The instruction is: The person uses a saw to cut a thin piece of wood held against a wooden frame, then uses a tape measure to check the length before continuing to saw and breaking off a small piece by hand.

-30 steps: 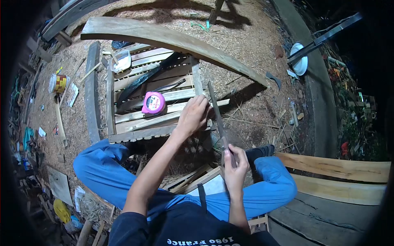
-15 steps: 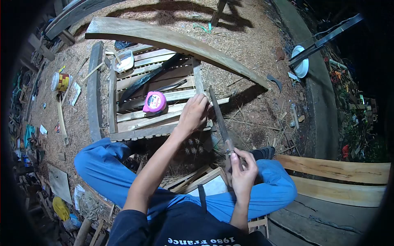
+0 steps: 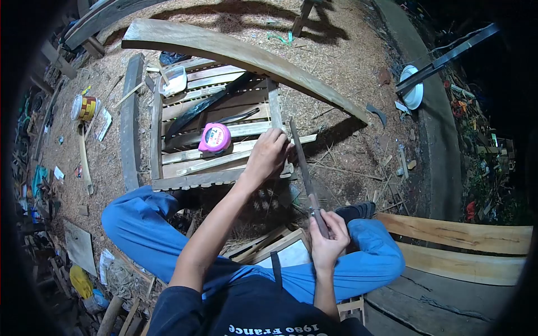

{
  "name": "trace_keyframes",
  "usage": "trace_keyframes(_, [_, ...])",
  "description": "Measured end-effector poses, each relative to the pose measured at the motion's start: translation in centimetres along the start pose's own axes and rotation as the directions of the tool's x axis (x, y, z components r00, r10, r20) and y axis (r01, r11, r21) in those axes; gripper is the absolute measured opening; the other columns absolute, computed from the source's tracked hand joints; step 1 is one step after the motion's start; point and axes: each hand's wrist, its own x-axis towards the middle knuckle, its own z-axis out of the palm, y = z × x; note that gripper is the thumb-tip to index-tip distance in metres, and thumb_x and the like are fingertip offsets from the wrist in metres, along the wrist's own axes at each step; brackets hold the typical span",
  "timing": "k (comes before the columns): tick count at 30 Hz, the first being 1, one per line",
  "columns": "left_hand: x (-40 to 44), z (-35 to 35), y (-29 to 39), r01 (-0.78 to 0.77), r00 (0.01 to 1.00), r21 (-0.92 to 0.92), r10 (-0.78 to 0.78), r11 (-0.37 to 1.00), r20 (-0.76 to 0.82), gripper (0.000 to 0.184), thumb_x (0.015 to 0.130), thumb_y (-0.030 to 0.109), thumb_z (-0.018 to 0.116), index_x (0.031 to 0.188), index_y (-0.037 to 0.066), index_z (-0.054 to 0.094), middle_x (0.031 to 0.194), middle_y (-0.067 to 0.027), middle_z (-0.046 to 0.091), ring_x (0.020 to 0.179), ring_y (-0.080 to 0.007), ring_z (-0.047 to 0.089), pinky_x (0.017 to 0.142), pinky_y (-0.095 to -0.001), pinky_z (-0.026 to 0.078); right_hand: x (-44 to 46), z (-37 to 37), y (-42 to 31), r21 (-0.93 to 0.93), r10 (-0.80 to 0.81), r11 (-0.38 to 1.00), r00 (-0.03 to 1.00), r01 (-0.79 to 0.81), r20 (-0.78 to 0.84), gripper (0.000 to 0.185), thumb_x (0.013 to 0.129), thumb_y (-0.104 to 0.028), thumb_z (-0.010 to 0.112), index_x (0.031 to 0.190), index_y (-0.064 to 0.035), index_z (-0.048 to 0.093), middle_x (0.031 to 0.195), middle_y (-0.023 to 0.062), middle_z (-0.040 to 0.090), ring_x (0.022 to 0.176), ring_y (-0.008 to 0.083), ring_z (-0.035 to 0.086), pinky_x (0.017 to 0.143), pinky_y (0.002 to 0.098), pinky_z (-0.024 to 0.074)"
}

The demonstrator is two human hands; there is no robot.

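My left hand point(image 3: 269, 153) is closed at the right edge of a slatted wooden frame point(image 3: 274, 106), its fingers curled downward; whatever they grip is hidden. In my right hand point(image 3: 330, 239), above my right leg, is a long, narrow, dark blade-like tool point(image 3: 303, 163). My fingers and thumb are around its brown lower end, and the shaft points up and away, passing just right of my left hand. I cannot tell whether it is a knife or a file. A pink tape measure point(image 3: 215, 138) lies on the slats, left of my left hand.
A long curved board point(image 3: 241, 56) spans the frame's far side. On the slats are a dark long blade point(image 3: 204, 106) and a white tub point(image 3: 173, 82). A curved metal blade point(image 3: 376, 115) lies on the shavings-covered ground. Planks point(image 3: 454, 232) extend to my right.
My right hand has altered its grip, its fingers now further around the tool's lower end. The tool has turned slightly in it. My left hand stays at the frame's edge.
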Motion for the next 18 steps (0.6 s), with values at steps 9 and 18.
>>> trace_keyframes(9, [0.2,0.0,0.1,-0.016,0.995,0.214,0.037,0.977,-0.093,0.020,0.089,0.013,0.076,0.107,0.007,0.070,0.101,-0.0102,0.063,0.095,-0.0300,0.063,0.080,-0.0422,0.051,3.9,0.9,-0.5,0.206,-0.110,0.969,0.986,0.134,-0.121,0.030,0.087,0.005,0.083,0.116,0.0070,0.075,0.120,0.0127,0.066,0.104,0.0191,0.068,0.086,0.0307,0.0593])
trace_keyframes(18, [0.1,-0.4,0.3,-0.122,0.981,0.216,0.150,0.969,-0.120,0.015,0.086,0.015,0.080,0.097,0.009,0.072,0.092,-0.0062,0.064,0.087,-0.0255,0.063,0.072,-0.0399,0.051,6.9,6.5,0.2,0.213,-0.115,0.969,0.991,0.126,-0.067,0.027,0.090,0.001,0.082,0.115,0.0066,0.075,0.121,0.0111,0.063,0.105,0.0199,0.068,0.086,0.0308,0.0615])
